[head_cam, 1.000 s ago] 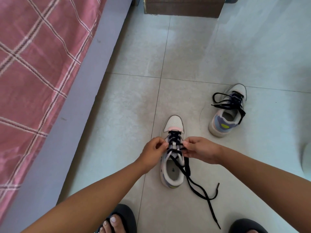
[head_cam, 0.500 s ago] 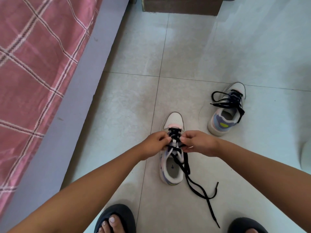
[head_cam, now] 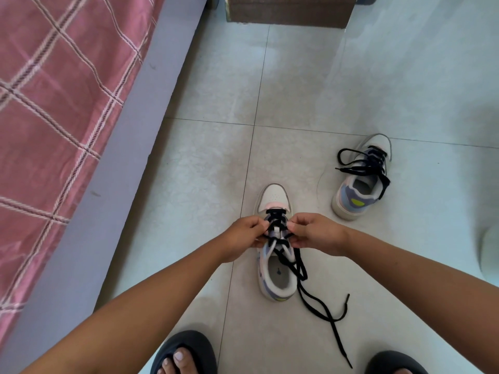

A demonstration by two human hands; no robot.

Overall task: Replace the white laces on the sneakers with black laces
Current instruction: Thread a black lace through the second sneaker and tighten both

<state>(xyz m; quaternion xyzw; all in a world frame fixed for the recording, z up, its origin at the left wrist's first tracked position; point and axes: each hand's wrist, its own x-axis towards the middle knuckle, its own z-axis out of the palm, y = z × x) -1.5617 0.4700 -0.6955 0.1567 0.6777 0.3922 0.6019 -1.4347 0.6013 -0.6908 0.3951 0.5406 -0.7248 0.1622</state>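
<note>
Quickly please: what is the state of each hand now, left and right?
Left hand: closed, pinching the black lace at the near sneaker.
Right hand: closed, pinching the same lace on the other side.

The left hand [head_cam: 247,234] and right hand [head_cam: 314,233] covered the middle eyelets of the near sneaker [head_cam: 275,255], so whether their fingers [head_cam: 293,225] pinched the black lace [head_cam: 318,309] or only the shoe's edges could not be told. The bed [head_cam: 62,103], a brown box [head_cam: 289,9] and both sandals [head_cam: 186,352] were cut off by the frame's edges. A pale object [head_cam: 490,249] at the right edge was unidentifiable.
</note>
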